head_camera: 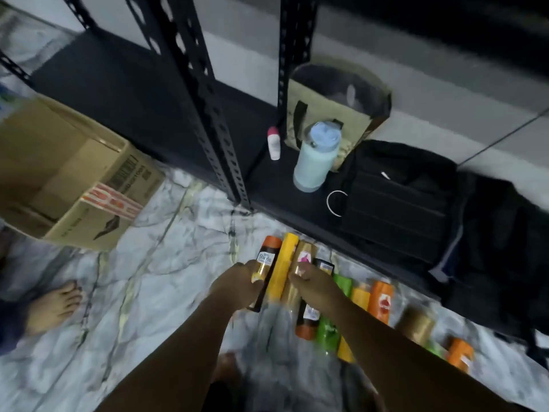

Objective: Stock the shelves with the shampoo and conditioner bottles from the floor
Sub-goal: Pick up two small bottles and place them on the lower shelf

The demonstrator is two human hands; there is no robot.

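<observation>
Several shampoo and conditioner bottles lie in a row on the marble floor in front of the black metal shelf (142, 93). My left hand (237, 282) grips a dark bottle with an orange cap (269, 254) at the row's left end. A yellow bottle (283, 264) lies between my hands. My right hand (312, 282) holds a gold bottle (306, 252) beside it. Further right lie a green bottle (328, 330), an orange bottle (381, 297) and more gold and orange ones (416, 324). The view is blurred.
An open cardboard box (74, 179) stands on the floor at the left. On the low shelf are a small roll-on (273, 142), a pale tumbler (316, 157), a tan tote bag (335, 99) and black backpacks (416, 200). A bare foot (53, 304) rests at the left.
</observation>
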